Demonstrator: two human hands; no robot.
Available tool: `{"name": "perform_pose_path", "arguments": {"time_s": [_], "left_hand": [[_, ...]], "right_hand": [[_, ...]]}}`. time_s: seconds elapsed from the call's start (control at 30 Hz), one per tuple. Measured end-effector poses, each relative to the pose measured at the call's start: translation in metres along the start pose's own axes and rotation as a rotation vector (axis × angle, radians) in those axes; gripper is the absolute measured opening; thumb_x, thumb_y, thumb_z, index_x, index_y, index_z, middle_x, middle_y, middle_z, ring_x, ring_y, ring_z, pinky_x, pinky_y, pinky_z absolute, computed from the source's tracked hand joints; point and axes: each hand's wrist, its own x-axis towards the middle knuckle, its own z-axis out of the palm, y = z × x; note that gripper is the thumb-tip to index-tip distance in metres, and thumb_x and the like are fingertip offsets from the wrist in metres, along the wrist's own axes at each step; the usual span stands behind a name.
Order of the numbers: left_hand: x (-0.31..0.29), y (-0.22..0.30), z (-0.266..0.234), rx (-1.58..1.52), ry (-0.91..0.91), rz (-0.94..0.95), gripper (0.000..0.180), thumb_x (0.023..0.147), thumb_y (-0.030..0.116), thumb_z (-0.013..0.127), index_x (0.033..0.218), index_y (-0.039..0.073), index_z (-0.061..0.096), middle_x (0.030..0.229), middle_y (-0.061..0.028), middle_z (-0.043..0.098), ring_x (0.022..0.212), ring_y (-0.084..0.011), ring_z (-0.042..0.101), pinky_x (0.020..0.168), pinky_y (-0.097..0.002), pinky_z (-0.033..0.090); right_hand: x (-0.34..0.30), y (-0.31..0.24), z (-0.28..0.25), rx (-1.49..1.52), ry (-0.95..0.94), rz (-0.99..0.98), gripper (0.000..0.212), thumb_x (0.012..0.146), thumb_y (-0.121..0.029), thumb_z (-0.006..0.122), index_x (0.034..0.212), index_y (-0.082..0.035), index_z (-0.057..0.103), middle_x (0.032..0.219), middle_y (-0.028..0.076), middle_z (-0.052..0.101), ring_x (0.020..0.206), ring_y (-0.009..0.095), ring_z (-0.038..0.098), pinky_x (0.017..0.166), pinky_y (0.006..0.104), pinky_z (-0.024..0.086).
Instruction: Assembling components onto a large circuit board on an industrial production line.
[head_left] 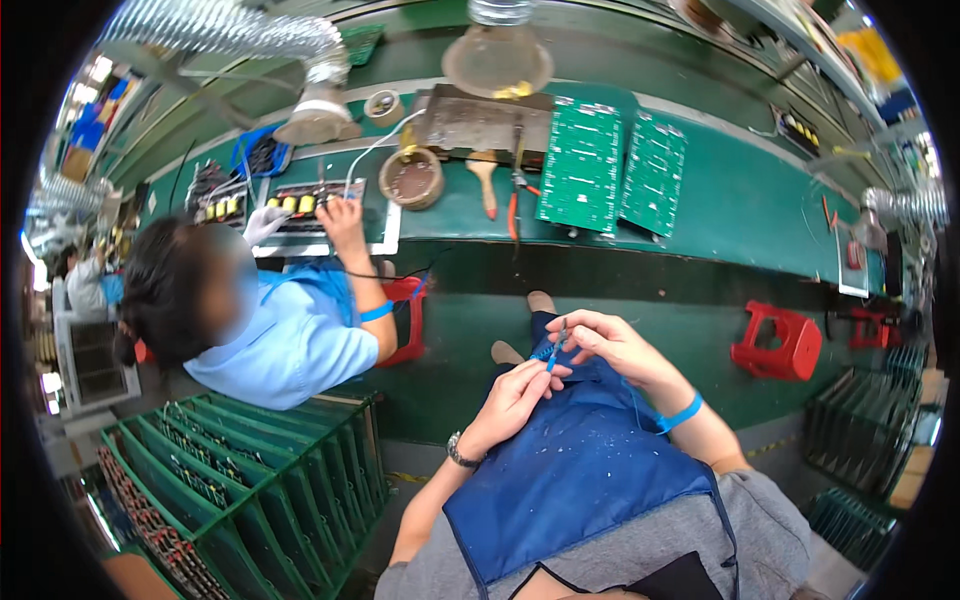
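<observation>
In the workshop, a green surface (740,195) ran along the far side. Above the blue apron (600,430), the left hand (512,398) had its grip pinching a slim blue piece (552,361); the right hand (622,348) curled about its far end, pressure impossible to tell. The long axis ran near to far, leaning slightly right, dark tip (563,331) far. A light, steady pinch probably suited it best.

Two circuit boards (580,165) laid side by side on workbench (745,215); pliers (513,213) placed left of boards, paintbrush (485,185) left of pliers, bowl (395,201) left of paintbrush; co-worker (290,350) positioned farther left, slotted rack (330,480) set behind; stool (803,345) placed at right; coiled cord (545,353) held between left hand (515,395) and right hand (625,350), over apron (580,480).
</observation>
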Motion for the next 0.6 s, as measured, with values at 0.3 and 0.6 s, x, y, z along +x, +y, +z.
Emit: {"name": "perform_pose_path", "arguments": {"time_s": [0.3,0.6], "left_hand": [[0.118,0.005,0.101,0.270,-0.202,0.055,0.030,0.102,0.018,0.048,0.122,0.000,0.063,0.105,-0.0099,0.066,0.093,-0.0219,0.063,0.086,-0.0341,0.049],[0.286,-0.027,0.224,0.302,-0.310,-0.051,0.030,0.100,0.021,0.056,0.123,0.003,0.062,0.109,-0.0131,0.067,0.101,-0.0262,0.066,0.089,-0.0354,0.051]], "right_hand": [[-0.052,0.002,-0.115,0.366,0.294,-0.198,0.037,0.106,-0.033,0.045,0.088,-0.003,0.057,0.094,0.008,0.064,0.085,0.013,0.061,0.077,0.0267,0.051],[-0.079,-0.080,-0.567,-0.326,0.970,-0.327,0.018,0.098,-0.029,0.060,0.098,-0.012,0.064,0.072,-0.006,0.051,0.054,0.001,0.033,0.048,0.0203,0.024]]}}
